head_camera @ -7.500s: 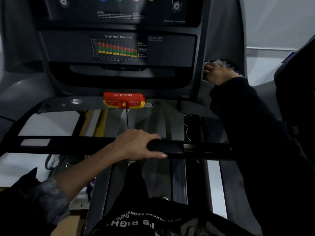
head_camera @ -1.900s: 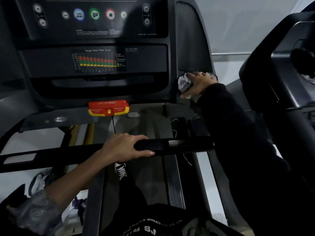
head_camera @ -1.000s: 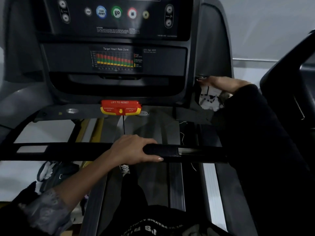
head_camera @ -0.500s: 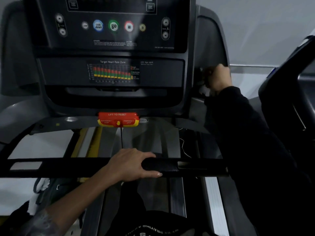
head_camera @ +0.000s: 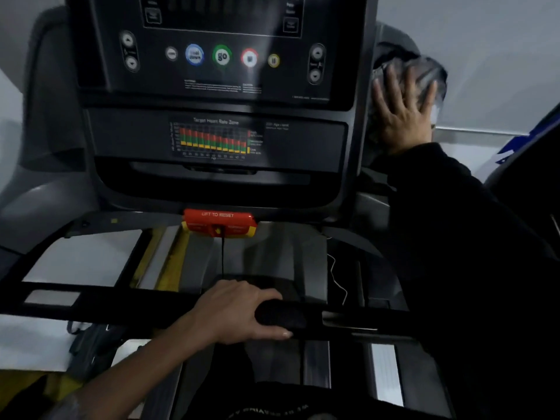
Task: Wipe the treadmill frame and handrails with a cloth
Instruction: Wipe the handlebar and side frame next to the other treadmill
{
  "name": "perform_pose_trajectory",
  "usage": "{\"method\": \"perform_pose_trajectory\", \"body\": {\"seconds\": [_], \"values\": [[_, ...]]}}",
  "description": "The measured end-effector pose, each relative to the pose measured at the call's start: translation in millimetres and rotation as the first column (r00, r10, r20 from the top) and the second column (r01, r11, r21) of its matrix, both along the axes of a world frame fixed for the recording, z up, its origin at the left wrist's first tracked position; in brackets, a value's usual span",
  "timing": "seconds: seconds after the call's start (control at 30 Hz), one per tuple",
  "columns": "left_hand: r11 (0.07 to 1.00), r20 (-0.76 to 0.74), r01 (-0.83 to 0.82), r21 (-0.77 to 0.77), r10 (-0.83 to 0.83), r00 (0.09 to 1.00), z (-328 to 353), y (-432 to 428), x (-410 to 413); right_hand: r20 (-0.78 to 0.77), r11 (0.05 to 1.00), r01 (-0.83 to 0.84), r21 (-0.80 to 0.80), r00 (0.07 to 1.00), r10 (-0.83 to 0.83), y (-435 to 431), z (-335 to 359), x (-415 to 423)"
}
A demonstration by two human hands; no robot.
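right hand (head_camera: 403, 116) upper right, fingers spread flat pressing cloth (head_camera: 424, 71) on treadmill frame (head_camera: 368, 140), left hand (head_camera: 239, 310) lower centre, fingers wrapped around handrail (head_camera: 121, 304)

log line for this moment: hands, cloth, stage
left hand: grips handrail | right hand: flat, presses cloth on frame right of console | stage: frame wipe

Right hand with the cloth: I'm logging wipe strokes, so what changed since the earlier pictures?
The right hand has moved up the grey upright beside the console, from heart-rate chart level toward the buttons. It now presses the cloth flat with spread fingers instead of bunching it. The left hand still grips the handrail.
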State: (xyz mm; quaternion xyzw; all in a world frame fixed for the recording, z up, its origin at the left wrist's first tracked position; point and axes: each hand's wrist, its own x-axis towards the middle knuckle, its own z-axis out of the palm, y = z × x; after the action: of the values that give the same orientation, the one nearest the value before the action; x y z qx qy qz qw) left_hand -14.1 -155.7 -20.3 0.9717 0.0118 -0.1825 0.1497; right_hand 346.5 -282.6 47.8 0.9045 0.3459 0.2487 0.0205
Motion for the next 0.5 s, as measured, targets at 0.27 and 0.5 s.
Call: {"method": "perform_pose_trajectory", "body": {"seconds": [0.27, 0.5], "values": [[1.000, 0.019, -0.001, -0.020, 0.001, 1.000, 4.6, -2.4, -2.2, -0.071, 0.913, -0.163, -0.374, 0.987, 0.147, -41.1, -23.5, -16.3], [0.999, -0.029, -0.025, -0.024, 0.024, 0.999, 5.1, -1.8, -1.8, -0.058, 0.953, -0.176, -0.247, 0.984, 0.166, -19.3, 12.9, -5.8]]}}
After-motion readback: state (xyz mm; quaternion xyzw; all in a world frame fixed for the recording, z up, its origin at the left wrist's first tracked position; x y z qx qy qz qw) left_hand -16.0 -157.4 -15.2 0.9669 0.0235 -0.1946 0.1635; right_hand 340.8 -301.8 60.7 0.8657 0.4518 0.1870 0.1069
